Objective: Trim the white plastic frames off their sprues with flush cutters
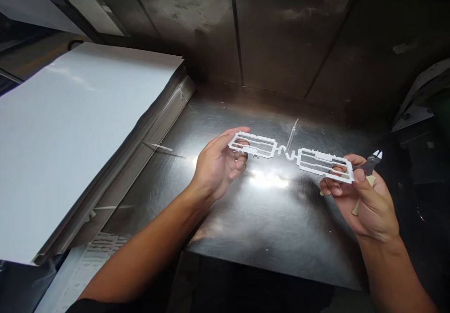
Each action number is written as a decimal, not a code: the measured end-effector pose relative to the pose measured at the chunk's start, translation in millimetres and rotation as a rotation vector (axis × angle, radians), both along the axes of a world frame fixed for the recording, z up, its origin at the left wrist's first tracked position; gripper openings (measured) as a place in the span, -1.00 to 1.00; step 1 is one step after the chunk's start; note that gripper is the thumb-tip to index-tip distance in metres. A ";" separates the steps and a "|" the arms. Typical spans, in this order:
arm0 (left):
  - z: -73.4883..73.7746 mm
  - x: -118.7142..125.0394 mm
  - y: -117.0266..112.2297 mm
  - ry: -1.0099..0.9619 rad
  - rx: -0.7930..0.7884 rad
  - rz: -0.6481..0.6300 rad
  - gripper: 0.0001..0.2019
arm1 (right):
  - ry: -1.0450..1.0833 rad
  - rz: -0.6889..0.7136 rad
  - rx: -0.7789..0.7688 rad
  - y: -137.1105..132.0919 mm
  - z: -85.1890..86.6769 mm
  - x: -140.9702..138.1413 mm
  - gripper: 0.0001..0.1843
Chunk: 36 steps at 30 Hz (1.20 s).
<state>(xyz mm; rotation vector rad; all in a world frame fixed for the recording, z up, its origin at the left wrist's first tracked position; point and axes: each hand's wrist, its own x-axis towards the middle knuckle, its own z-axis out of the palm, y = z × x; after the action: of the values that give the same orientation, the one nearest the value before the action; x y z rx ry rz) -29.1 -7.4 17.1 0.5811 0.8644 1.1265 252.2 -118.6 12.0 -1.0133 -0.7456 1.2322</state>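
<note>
A white moulded plastic part [263,139] is held up over the metal table, two slotted rectangular frames joined by a curved runner [286,152] with a thin sprue [292,135] pointing up. My left hand [220,163] is closed on the outer end of the left frame, thumb on top and fingers underneath. At the opposite end, my right hand [372,200] pinches the right frame. Side cutters [371,165] also rest in my right hand, their jaws pointing up to the right and their pale handles partly hidden by the fingers and palm.
On the left lies a thick stack of white sheets [91,116], with thin sprue pieces [158,146] sticking out by its edge. Below it are more slotted white parts [101,247]. A metal wall [274,36] closes off the back of the table [225,238].
</note>
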 end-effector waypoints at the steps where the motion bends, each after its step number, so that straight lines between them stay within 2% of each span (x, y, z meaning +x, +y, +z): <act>1: -0.4 -0.3 0.1 0.000 -0.001 -0.003 -0.75 | 0.002 -0.001 0.001 0.0 0.2 0.0 -0.57; 8: -4.1 -2.8 -0.3 -0.013 0.041 -0.013 -0.74 | -0.045 -0.035 -0.003 0.8 2.4 -0.6 -0.53; 16: -2.7 -1.2 -1.9 -0.002 0.095 0.032 -0.56 | -0.183 -0.153 0.050 0.4 1.9 -3.0 -0.52; 25: -0.1 0.9 -2.8 -0.004 0.117 0.034 -0.48 | -0.228 -0.133 0.201 2.0 -1.0 -2.8 -0.65; 29: 1.5 2.6 -3.4 -0.013 0.097 0.031 -0.45 | -0.241 -0.191 0.155 1.1 -2.8 0.5 -0.63; 36: -4.1 -2.5 -2.0 -0.043 0.098 -0.055 -0.41 | -0.306 -0.287 0.043 1.2 -8.5 8.5 -0.55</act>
<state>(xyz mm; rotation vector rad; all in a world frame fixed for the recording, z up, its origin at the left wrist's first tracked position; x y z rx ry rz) -31.6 -9.4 13.0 0.6559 0.7552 1.1320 260.7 -117.4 3.5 -1.2422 -0.8243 0.8205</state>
